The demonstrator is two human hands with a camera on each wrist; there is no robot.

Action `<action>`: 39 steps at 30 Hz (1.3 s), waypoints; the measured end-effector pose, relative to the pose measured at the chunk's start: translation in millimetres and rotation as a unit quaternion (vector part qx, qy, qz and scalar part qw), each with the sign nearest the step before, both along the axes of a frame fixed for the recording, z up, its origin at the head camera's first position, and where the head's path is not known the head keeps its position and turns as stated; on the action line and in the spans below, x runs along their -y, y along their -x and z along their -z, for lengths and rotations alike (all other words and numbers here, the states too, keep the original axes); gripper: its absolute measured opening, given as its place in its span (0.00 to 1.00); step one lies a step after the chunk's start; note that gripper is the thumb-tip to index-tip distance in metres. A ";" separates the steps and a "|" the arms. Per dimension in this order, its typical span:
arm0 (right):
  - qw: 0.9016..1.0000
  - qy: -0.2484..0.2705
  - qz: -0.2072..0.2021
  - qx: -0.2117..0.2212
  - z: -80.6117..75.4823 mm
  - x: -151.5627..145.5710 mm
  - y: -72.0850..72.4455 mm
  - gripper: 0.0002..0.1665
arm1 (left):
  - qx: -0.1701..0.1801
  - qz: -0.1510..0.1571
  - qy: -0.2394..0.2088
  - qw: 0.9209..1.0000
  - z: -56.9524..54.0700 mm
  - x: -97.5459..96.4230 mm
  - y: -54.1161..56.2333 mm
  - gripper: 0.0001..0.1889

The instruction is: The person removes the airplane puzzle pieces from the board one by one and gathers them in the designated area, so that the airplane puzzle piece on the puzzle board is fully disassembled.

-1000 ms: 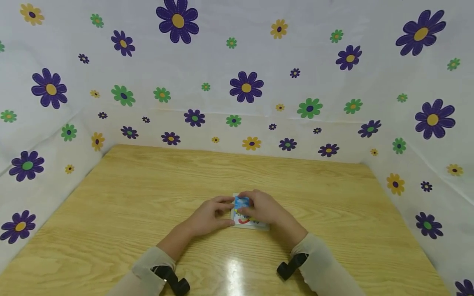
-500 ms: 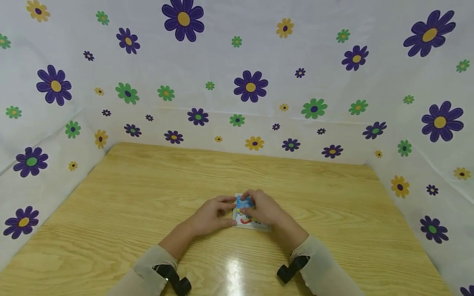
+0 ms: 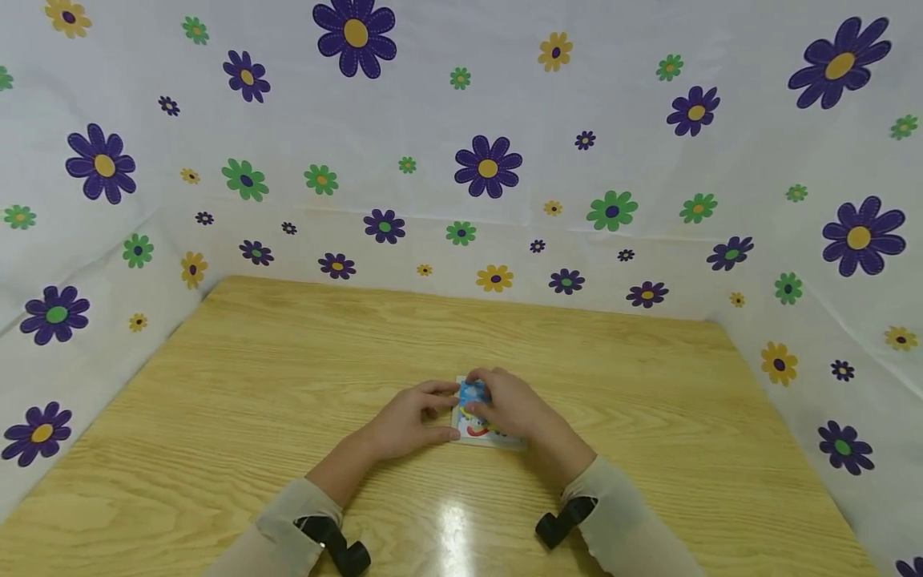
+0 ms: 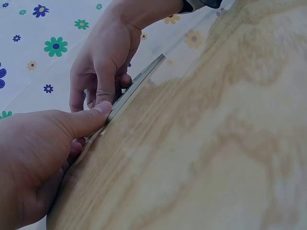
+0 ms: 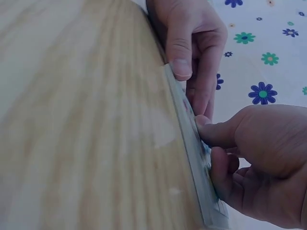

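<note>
A small flat picture board [image 3: 490, 438] lies on the table, with a pale rim and a blue, white, yellow and red cartoon print. My left hand [image 3: 404, 423] rests against its left edge, thumb at the near corner and fingers farther up. Over the board's upper right part, my right hand [image 3: 513, 405] touches the printed face with thumb and forefinger set apart. The right wrist view has the right hand's other fingers [image 5: 225, 177] curled close to the board. I cannot tell whether the right fingertips pinch a piece, and the palm hides much of the print.
The wood-grain table [image 3: 303, 344] reaches back to a white flower-print cloth [image 3: 404, 96] hung on the far side and both flanks. Black wrist cameras [image 3: 339, 546] sit on the beige sleeves [image 3: 277, 533]. Light glares off the table's near middle.
The whole head view has shifted slightly. Both hands keep nearly the same place at the board; the right hand and fingers show only a tiny movement.
</note>
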State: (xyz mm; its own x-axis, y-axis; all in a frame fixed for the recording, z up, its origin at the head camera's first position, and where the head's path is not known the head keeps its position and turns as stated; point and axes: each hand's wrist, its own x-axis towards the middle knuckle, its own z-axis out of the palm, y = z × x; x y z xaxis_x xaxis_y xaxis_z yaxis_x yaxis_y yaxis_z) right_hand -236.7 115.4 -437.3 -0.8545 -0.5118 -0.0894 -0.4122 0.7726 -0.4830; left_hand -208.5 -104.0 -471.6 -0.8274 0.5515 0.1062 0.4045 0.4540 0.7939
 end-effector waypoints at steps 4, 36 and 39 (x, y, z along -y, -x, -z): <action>1.000 -0.012 0.006 0.012 -1.4 1.6 0.1 0.24 | 0.002 0.000 0.003 1.000 0.7 0.8 -0.3 0.30; 0.997 0.055 0.034 0.029 2.5 -3.0 3.1 0.19 | 0.004 0.002 0.004 1.000 -0.5 -2.8 -0.1 0.31; 0.997 0.053 0.034 0.039 1.6 -2.8 4.6 0.20 | 0.004 0.001 0.003 1.000 -1.0 -2.6 -0.3 0.31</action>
